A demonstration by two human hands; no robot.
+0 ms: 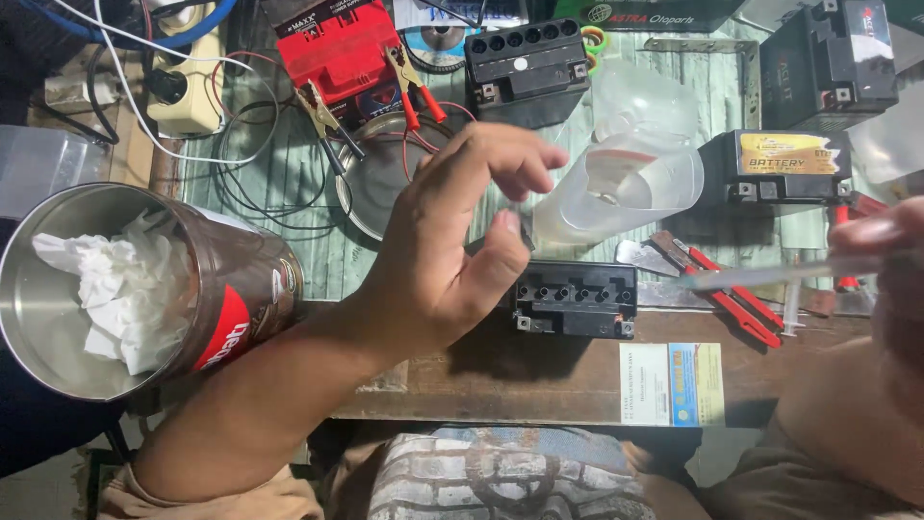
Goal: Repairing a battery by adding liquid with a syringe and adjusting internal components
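My left hand [452, 241] hovers over the middle of the workbench with its fingers spread and nothing in it. Just right of its thumb a small black battery [575, 299] with a row of open filler holes sits at the bench's front edge. A clear plastic jug [626, 183] holding clear liquid stands tilted behind the battery. My right hand [895, 250], blurred at the right edge, grips a clear syringe [770, 274] that points left, toward the battery.
A metal tin [58, 318] with crumpled tissue stands at the left. Behind are a red battery [337, 48] with clamp leads, a metal bowl [385, 173], more black batteries [525, 63] [780, 164], and a power strip [188, 87]. Red-handled pliers [731, 289] lie right of the small battery.
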